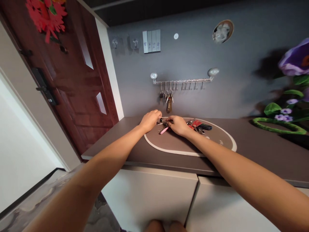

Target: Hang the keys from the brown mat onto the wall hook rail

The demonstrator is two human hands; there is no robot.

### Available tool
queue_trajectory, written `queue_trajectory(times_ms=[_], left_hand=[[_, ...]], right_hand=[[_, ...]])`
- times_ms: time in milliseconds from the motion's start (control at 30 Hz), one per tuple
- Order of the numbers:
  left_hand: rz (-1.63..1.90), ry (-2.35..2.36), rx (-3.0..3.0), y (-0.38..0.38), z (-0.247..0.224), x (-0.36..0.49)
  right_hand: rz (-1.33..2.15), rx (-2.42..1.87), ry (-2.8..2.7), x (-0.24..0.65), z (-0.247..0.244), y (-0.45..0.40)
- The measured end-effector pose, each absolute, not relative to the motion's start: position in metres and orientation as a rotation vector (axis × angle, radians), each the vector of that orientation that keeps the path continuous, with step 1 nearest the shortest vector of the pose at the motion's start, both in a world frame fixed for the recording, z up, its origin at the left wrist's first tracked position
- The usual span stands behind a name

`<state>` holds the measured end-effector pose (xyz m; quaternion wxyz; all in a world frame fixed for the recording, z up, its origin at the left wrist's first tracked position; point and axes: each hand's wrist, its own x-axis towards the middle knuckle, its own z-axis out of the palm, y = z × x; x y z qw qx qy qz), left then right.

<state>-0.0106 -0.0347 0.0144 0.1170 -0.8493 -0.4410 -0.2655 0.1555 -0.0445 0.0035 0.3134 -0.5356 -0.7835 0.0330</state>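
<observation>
My left hand (150, 121) is closed, with its fingertips at a small dark-headed key (161, 120) above the mat. Close by on the right, my right hand (178, 125) pinches part of the same bunch of keys, and its fingers hide much of it. A pink stick-like piece (164, 130) lies just below the bunch. Beyond my right wrist is a pile of other items, with a red tag (196, 123) and a dark key-like piece with blue edging (206, 126). All this is on a brown oval mat (183, 151) with a pale rim.
A clear hook rail (182, 81) on the grey wall holds several key sets, one with a brown "Love" fob (169, 104). Purple flowers (286, 114) and a green ring (277, 129) stand right. A dark red door (72, 80) is left. White cabinets (156, 190) sit below the counter.
</observation>
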Motion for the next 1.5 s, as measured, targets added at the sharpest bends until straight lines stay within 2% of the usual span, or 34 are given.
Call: queue_trajectory(times_ms=[233,433,533,800,1067,1500], left_hand=[[-1.284,-1.234,-2.591,-0.034,0.012,-0.006],[-1.856,-1.361,-2.805,-0.031,0.007,-0.003],[-2.016,-1.379,-2.866,-0.031,0.008,-0.003],[-2.193,-1.335,-2.999,-0.031,0.006,-0.002],[-2.249,-1.355,-2.987,-0.031,0.005,-0.002],[-2.24,-1.246,-3.095,-0.031,0.004,-0.002]], right_hand=[[0.107,-1.311,-2.005,0.154,0.006,-0.046],[0.244,-1.189,-1.888,0.152,0.01,-0.052],[0.348,-1.073,-1.809,0.15,0.011,-0.052],[0.596,-0.931,-1.789,0.15,0.01,-0.053],[0.442,-0.976,-1.826,0.151,0.011,-0.053],[0.452,-0.895,-1.81,0.158,0.008,-0.046]])
